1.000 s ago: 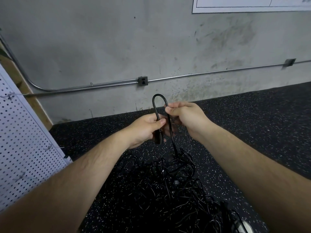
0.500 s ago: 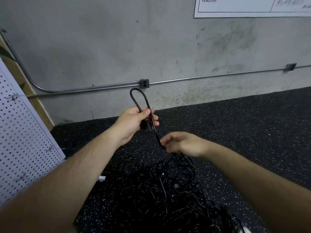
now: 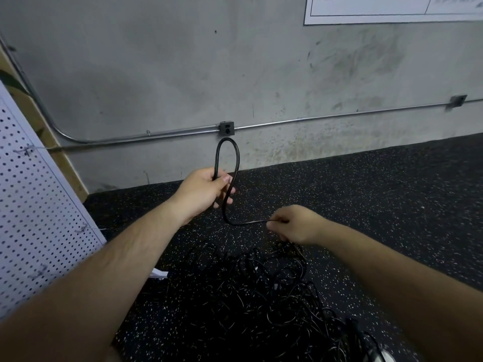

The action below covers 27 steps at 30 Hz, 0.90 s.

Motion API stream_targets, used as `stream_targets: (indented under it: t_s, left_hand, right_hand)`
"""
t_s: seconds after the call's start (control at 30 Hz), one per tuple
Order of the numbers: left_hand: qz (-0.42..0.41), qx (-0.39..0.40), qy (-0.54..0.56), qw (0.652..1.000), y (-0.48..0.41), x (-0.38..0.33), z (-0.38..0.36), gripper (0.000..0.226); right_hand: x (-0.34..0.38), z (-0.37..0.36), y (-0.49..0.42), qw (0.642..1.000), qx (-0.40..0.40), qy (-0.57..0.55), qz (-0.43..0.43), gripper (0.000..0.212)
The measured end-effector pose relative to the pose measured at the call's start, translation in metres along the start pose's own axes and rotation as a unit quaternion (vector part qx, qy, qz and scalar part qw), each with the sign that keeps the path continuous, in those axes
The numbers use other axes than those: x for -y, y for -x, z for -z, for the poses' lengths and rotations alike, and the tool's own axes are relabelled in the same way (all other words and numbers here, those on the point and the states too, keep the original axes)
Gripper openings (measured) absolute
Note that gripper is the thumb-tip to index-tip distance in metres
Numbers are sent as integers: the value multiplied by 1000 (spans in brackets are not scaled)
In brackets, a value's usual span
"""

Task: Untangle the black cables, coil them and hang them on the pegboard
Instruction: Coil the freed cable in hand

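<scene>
A tangled heap of black cables (image 3: 261,291) lies on the speckled black floor in front of me. My left hand (image 3: 202,190) grips one black cable (image 3: 236,158), which stands up above the fist in a narrow loop. From that hand the cable runs down and to the right to my right hand (image 3: 292,226), which pinches it between thumb and fingers just above the heap. The white pegboard (image 3: 34,212) leans at the left edge, with a few wire hooks on it.
A grey concrete wall stands close behind, with a metal conduit (image 3: 313,120) and an outlet box (image 3: 226,128) low on it. A wooden frame (image 3: 62,163) backs the pegboard. A small white object (image 3: 159,273) lies by the heap's left side.
My right hand let go near the loop, dropped down and slid right along the cable, drawing a length out of the heap. My left hand stayed raised with the loop.
</scene>
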<state>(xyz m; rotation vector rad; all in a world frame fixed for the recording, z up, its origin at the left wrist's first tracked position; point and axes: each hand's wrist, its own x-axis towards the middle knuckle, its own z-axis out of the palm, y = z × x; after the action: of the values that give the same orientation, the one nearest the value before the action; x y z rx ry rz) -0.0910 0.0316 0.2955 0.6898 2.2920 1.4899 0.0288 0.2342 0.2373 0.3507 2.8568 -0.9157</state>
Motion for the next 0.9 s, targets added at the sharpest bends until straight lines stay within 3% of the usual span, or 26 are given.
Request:
stream_targets:
  t_s: [0.13, 0.33, 0.37, 0.47, 0.63, 0.7, 0.77, 0.9]
  left_hand:
    - [3, 14, -58, 998, 1, 0, -6, 27]
    - [14, 35, -35, 999, -2, -1, -14, 30]
    - [16, 32, -47, 998, 0, -1, -14, 38]
    - [-6, 35, -89, 995, 4, 1, -12, 91]
    - [-87, 68, -117, 987, 10, -2, -13, 106]
    - [-95, 99, -139, 981, 7, 2, -17, 99]
    - [-82, 134, -116, 981, 5, 7, -20, 79]
    - [-58, 197, -51, 977, 7, 6, -23, 34]
  right_hand:
    - [7, 11, -3, 998, -57, -24, -29, 21]
    - [25, 22, 2, 994, -72, -76, 12, 14]
    - [27, 24, 3, 994, -74, -80, 22, 16]
    - [33, 29, 9, 991, -93, -78, 59, 15]
    - [36, 36, 14, 981, -157, 13, 112, 13]
    - [39, 38, 15, 976, -172, 38, 124, 12]
    - [43, 37, 16, 970, -197, 32, 137, 8]
    - [50, 39, 17, 959, -232, -74, 143, 18]
